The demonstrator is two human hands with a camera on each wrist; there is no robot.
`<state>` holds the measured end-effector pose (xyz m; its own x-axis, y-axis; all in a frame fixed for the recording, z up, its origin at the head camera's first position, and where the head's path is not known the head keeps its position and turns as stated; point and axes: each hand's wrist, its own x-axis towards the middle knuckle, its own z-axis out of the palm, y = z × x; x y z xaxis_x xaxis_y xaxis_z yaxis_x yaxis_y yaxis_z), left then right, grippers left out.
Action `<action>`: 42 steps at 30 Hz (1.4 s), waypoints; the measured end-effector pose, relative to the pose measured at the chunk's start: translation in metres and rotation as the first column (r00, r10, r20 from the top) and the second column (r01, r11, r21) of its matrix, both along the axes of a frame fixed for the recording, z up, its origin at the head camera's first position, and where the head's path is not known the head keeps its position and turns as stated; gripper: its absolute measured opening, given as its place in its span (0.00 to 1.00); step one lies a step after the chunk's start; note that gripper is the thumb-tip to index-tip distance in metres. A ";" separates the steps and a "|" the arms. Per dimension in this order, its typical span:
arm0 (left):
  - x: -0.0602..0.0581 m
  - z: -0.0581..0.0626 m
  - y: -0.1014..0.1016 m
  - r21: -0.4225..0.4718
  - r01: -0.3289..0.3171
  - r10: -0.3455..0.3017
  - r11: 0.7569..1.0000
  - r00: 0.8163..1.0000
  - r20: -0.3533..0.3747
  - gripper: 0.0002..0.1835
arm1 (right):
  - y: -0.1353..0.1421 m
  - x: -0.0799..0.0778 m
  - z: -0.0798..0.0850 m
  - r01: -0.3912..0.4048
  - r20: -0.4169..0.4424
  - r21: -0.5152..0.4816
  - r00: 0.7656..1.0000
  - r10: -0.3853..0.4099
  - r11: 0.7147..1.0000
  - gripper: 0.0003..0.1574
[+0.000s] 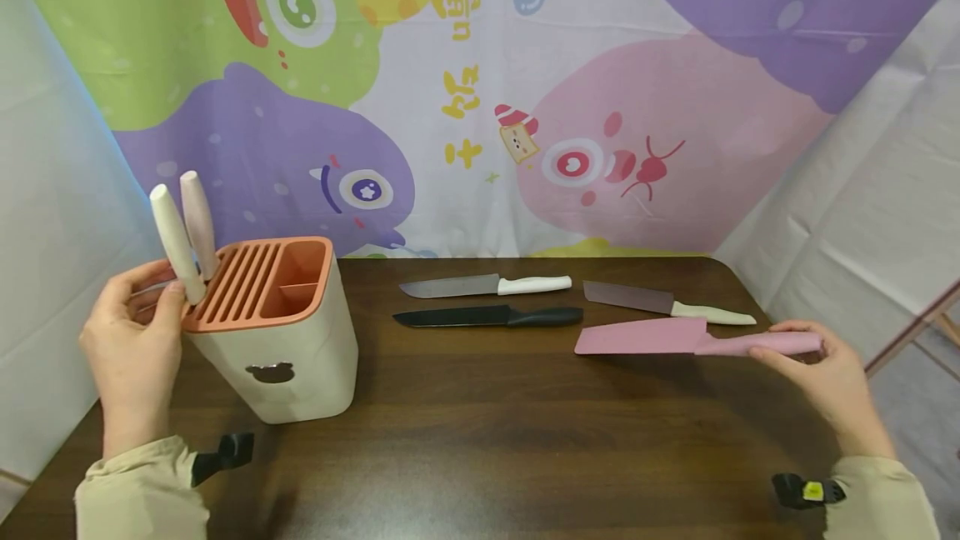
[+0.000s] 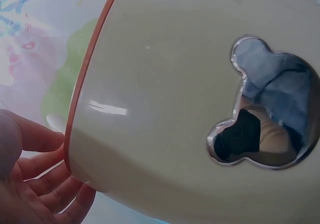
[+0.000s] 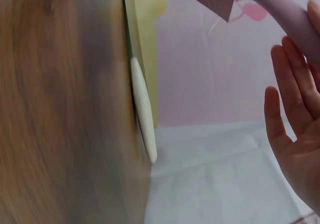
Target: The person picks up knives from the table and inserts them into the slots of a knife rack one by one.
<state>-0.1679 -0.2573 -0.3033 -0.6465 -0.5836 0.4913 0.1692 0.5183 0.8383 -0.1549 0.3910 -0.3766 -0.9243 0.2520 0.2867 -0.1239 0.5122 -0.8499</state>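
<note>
At the left, a cream knife holder (image 1: 300, 373) with an orange slotted top (image 1: 240, 269) stands on the table. Two knives sit in its slots: one with a cream handle (image 1: 176, 240), one with a pale pink handle (image 1: 198, 219). My left hand (image 1: 135, 332) grips the holder's left corner, thumb by the orange rim (image 2: 82, 79) and fingers curled along the side, close to the cream handle's base. My right hand (image 1: 832, 373) holds a pink kitchen knife (image 1: 645, 337) by its handle, above the table's right side, blade pointing left.
On the table (image 1: 480, 440) lie a white-handled knife (image 1: 534, 284), a black knife (image 1: 465, 317) and a cream-handled knife with a dark blade (image 1: 630, 297). A cartoon-print curtain (image 1: 480, 215) hangs behind the table's back edge.
</note>
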 end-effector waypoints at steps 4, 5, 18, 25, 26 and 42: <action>0.000 -0.002 0.000 0.010 -0.002 0.002 1.000 1.000 0.014 0.15 | -0.010 -0.004 -0.002 -0.063 -0.110 -0.218 0.993 0.039 0.974 0.26; 0.001 -0.003 0.001 0.011 -0.003 0.003 1.000 1.000 0.016 0.15 | -0.013 -0.006 -0.003 -0.087 -0.150 -0.278 0.988 0.046 0.957 0.27; 0.004 -0.004 0.008 -0.042 -0.064 0.062 0.997 0.997 -0.039 0.14 | -0.054 -0.025 0.012 -0.013 -0.306 -0.521 0.936 -0.172 0.854 0.17; 0.008 -0.001 0.017 0.028 -0.034 0.037 0.999 0.993 -0.111 0.16 | -0.068 -0.034 0.021 -0.099 -0.391 -0.525 0.910 -0.136 0.845 0.17; 0.008 -0.001 0.019 0.025 -0.030 0.033 0.999 0.992 -0.119 0.16 | -0.070 -0.035 0.022 -0.105 -0.399 -0.523 0.907 -0.134 0.846 0.18; 0.004 0.000 0.040 -0.076 0.015 -0.026 0.997 0.989 -0.148 0.13 | -0.104 -0.057 0.040 -0.196 -0.484 -0.552 0.867 -0.120 0.810 0.15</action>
<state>-0.1634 -0.2173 -0.3029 -0.5744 -0.5292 0.6245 0.3009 0.5730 0.7623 -0.2116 0.2874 -0.3368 -0.7190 0.4795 0.5032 -0.5978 -0.0572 -0.7996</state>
